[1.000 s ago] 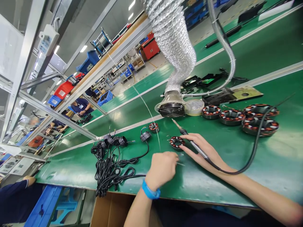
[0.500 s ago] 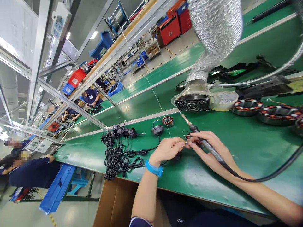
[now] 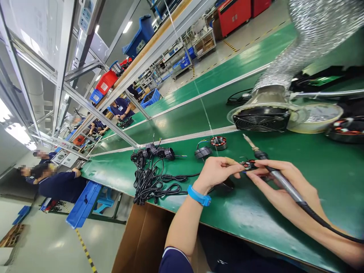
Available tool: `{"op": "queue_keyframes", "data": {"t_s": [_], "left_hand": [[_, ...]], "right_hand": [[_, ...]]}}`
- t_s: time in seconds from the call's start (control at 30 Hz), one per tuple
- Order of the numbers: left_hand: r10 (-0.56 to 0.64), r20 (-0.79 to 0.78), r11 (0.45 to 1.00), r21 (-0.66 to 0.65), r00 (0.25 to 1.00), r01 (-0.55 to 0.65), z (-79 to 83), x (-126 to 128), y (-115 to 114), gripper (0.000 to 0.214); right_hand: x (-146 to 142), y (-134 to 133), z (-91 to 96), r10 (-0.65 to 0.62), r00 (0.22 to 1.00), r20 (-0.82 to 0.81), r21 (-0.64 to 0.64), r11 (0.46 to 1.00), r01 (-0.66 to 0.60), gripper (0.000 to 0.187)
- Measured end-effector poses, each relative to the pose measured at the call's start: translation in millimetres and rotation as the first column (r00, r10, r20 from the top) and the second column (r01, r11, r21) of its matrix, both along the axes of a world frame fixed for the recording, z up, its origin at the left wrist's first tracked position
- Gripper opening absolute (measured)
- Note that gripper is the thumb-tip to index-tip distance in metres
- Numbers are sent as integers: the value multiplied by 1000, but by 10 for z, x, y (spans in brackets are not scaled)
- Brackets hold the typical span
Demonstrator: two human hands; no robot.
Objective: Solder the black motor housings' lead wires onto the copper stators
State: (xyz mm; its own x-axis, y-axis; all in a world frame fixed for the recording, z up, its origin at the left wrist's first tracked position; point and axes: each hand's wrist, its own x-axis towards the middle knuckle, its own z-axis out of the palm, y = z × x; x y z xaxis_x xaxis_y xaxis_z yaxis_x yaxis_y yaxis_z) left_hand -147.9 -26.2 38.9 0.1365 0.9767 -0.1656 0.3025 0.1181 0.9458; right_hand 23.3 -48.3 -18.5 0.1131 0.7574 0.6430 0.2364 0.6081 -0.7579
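Head view, tilted, person working at a green desk (image 3: 318, 212). Landmark is the black fan (image 3: 261, 119) on the desk's far side. Left hand (image 3: 217, 174), with a blue wristband (image 3: 199, 196), is below and left of the fan. Its fingers (image 3: 227, 166) are closed narrow on a small coil ring (image 3: 248, 164), which sits between both hands, just below the fan. Exact grip point on the ring is too small to tell; thin wires stick out of it. Right hand (image 3: 280, 185) is below and right of the fan, its fingers (image 3: 273, 167) wrapped round a soldering iron (image 3: 280, 176) like a pen. The iron's tip points up toward the fan, just above the ring, not touching it.

Left of the fan on the desk: a second coil ring (image 3: 218, 143), a black motor cap (image 3: 203, 152) just beside it, then more motor caps (image 3: 159, 152) and a heap of black cables (image 3: 148, 185). Right of the fan: a round clear dish (image 3: 318, 118) touching it, then a large coil ring (image 3: 345, 132) at the frame edge. A silver duct (image 3: 313, 34) rises from the fan. Far left of the fan, co-workers (image 3: 61, 185) sit at other desks.
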Motion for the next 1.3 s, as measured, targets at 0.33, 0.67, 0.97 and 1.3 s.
{"op": "queue_keyframes", "data": {"t_s": [0.33, 0.67, 0.97, 1.3], "left_hand": [[-131, -153, 990, 36, 979, 138, 28, 58, -17, 20], [-240, -101, 971, -25, 966, 239, 165, -11, 21, 46], [-82, -44, 997, -19, 996, 81, 60, -10, 102, 28], [81, -83, 995, -46, 993, -85, -3, -52, 353, 12]], "right_hand": [[55, 150, 5, 12, 996, 89, 168, 985, -27, 28], [75, 270, -111, 52, 996, 67, 111, 992, -59, 22], [44, 406, -66, 111, 991, 74, 56, 992, -116, 23], [307, 500, -28, -69, 997, -40, -54, 996, 66, 30]]}}
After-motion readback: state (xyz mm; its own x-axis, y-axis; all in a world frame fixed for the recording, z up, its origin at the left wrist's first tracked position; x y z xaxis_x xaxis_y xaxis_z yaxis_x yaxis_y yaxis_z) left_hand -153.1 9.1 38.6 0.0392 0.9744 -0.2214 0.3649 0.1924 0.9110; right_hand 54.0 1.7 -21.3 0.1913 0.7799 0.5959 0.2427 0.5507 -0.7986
